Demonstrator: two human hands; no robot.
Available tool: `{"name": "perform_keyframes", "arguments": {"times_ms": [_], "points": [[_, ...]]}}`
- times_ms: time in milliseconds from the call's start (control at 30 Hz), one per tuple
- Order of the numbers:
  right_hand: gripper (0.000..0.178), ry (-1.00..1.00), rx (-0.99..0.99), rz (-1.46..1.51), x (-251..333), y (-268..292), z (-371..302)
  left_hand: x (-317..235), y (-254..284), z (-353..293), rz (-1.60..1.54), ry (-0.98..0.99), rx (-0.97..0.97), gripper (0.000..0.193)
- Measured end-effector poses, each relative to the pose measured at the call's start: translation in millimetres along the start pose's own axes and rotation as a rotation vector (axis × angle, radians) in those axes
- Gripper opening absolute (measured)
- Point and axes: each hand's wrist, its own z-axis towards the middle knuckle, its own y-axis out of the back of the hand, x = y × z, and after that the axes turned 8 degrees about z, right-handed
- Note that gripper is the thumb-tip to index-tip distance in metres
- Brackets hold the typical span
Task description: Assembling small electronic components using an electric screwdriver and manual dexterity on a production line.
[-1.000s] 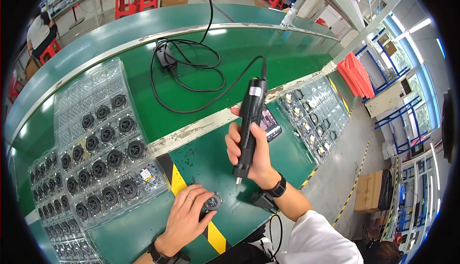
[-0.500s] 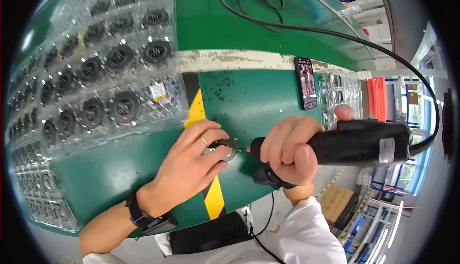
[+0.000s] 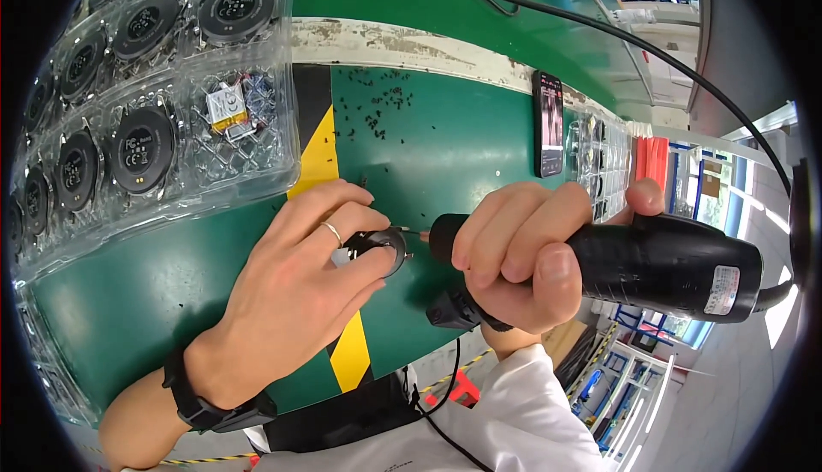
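My left hand (image 3: 312,253), with a ring on one finger, holds a round dark watch case (image 3: 393,247) on its edge just above the green mat. Its fingers are closed around the case and partly hide it. A black electric screwdriver (image 3: 672,268) lies level in my right hand (image 3: 527,253), fingers wrapped round its front part. The thin bit points left and reaches the rim of the watch case; whether it sits in a screw cannot be made out. Many tiny black screws (image 3: 381,99) lie scattered on the mat beyond my left hand.
At left, clear plastic trays (image 3: 248,182) hold several round black watch backs; one compartment holds a small silver battery (image 3: 226,105). A phone (image 3: 549,125) lies at the back right, near another clear tray (image 3: 610,159). The screwdriver's black cable (image 3: 616,31) arches overhead. Yellow-black tape (image 3: 318,151) crosses the mat.
The view has come closer to the bench. The screwdriver's bit has closed the gap to the watch case and now meets its rim. Both hands keep their hold.
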Motion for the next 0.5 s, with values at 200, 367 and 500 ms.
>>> {"name": "perform_keyframes", "arguments": {"times_ms": [200,367,500], "points": [[0.064,-0.008,-0.026,-0.015,-0.1,-2.1,1.5,0.7,-0.8,0.0,0.002,0.009,-0.003,0.03],[0.056,-0.008,0.185,0.005,2.8,2.5,8.0,0.0,2.1,1.6,0.009,0.003,0.009,0.03],[0.051,0.013,0.178,0.005,0.4,-1.8,6.3,0.4,0.9,-0.3,0.017,0.011,0.006,0.03]]}}
